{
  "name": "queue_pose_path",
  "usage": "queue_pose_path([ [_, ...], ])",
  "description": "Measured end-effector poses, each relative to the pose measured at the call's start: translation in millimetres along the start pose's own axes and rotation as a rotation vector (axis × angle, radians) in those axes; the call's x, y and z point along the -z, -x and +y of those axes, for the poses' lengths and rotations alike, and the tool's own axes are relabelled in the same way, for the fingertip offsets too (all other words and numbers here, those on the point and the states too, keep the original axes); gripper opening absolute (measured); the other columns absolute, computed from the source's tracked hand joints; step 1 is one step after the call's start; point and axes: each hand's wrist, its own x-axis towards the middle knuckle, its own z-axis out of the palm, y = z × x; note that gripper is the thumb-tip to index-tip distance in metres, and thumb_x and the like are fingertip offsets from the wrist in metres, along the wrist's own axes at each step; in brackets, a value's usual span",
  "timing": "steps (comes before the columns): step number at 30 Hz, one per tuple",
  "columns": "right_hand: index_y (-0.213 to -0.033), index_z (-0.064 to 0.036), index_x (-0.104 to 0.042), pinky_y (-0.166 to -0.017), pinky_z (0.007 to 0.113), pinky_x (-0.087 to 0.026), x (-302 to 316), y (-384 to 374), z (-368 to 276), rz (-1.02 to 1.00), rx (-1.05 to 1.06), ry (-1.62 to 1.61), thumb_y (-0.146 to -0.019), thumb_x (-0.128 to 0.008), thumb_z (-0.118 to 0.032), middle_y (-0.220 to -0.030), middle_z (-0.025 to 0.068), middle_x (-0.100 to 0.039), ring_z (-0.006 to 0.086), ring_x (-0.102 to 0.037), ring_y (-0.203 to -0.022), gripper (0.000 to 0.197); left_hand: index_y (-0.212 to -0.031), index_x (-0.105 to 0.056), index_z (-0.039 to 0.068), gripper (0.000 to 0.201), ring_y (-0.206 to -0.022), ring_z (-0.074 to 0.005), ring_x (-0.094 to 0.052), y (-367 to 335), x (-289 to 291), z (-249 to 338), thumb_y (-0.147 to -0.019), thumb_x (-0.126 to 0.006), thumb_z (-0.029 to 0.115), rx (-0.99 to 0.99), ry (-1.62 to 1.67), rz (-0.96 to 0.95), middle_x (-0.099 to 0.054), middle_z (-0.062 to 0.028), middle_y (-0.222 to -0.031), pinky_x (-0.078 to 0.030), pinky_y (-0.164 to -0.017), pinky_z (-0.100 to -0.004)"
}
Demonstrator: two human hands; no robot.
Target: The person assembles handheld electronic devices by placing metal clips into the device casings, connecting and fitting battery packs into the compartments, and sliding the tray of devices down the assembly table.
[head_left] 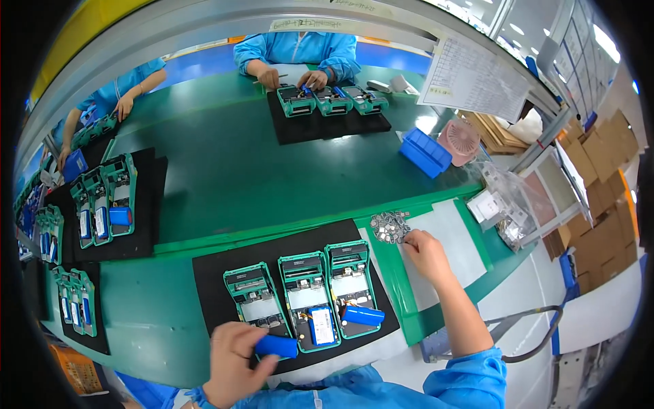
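Blue battery pack (276,346) sits pinched in the fingers of the person's left hand (235,365), held low over the near edge of a black mat (211,273) on the green counter (204,170). On that mat stand three open green-framed device shells side by side: the left shell (255,294) lies just beside the held pack, the middle shell (310,300) has a blue pack with a white label seated in its lower bay, and the right shell (351,286) carries a loose blue cylinder-shaped pack (363,315) lying across its lower end. The person's right hand (426,252) reaches forward to a heap of small silver discs (390,226) on a pale sheet (449,252) to the right of the mat; its fingertips are at the edge of the heap, but whether they have closed on a disc cannot be made out. Both forearms wear light blue sleeves. Across the counter, another worker in blue has both hands at a second black mat bearing three more green shells (332,99). A third worker's hands show at far left, near further rows of shells on mats. A blue plastic bin (426,151) and a small pink fan (460,141) stand near the counter's right end, with clear bags (507,204) nearby.
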Motion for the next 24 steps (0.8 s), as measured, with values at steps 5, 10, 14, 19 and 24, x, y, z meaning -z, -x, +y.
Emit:
queue_pose_path([
  [5, -0.086, -0.0030, -0.068, -0.071, 0.046, -0.052, 2.4, -3.0, -2.7, -0.133, -0.232, 0.154, -0.089, -0.067, -0.014, -0.087, 0.0168, -0.067, 0.0373, -0.066, -0.081, 0.012, -0.119, -0.063, 0.009, 0.057, -0.110, -0.0332, -0.054, -14.4, -32.4, 0.3, -0.071, -0.087, 0.028, -0.139, -0.119, -0.189, -0.056, -0.0128, -0.117, -0.045, -0.094, -0.0455],
  [10, -0.085, -0.0056, -0.069, -0.067, 0.044, -0.053, -4.0, 18.1, 2.8, 0.006, 0.084, -0.033, -0.089, -0.069, -0.018, -0.085, 0.0128, -0.068, 0.0348, -0.067, -0.079, 0.013, -0.117, -0.060, 0.007, 0.044, -0.098, -0.0282, -0.056, -9.5, -20.2, -16.6, -0.080, -0.081, 0.019, -0.067, 0.266, -0.008, -0.056, -0.0128, -0.113, -0.048, -0.086, -0.0365],
  [14, -0.081, -0.0066, -0.065, -0.066, 0.042, -0.056, -4.6, 14.9, -15.9, -0.011, 0.304, 0.337, -0.085, -0.066, -0.015, -0.081, 0.0114, -0.067, 0.0309, -0.068, -0.077, 0.009, -0.130, -0.054, -0.001, 0.031, -0.102, -0.0199, -0.061, 4.2, -6.7, -40.5, -0.107, -0.043, 0.016, 0.314, 0.677, 0.317, -0.065, -0.0145, -0.111, -0.048, -0.092, -0.0320],
  [19, -0.073, -0.0050, -0.063, -0.064, 0.046, -0.056, -12.9, 3.8, -23.0, -0.131, 0.306, 0.674, -0.083, -0.062, -0.012, -0.074, 0.0161, -0.067, 0.0349, -0.068, -0.069, 0.013, -0.134, -0.054, 0.000, 0.034, -0.120, -0.0203, -0.055, -21.8, 8.9, -92.4, -0.102, -0.051, 0.006, 0.332, 0.515, 0.406, -0.059, -0.0123, -0.130, -0.041, -0.106, -0.0323],
  [24, -0.077, -0.0029, -0.065, -0.066, 0.045, -0.059, 1.0, -6.4, -68.1, -0.358, 0.225, 0.864, -0.081, -0.060, -0.003, -0.082, 0.0194, -0.071, 0.0350, -0.072, -0.075, 0.007, -0.142, -0.050, -0.001, 0.047, -0.104, -0.0218, -0.056, -42.0, -2.6, -120.9, -0.099, -0.059, 0.018, 0.384, 0.732, 0.138, -0.063, -0.0126, -0.114, -0.044, -0.096, -0.0334],
])
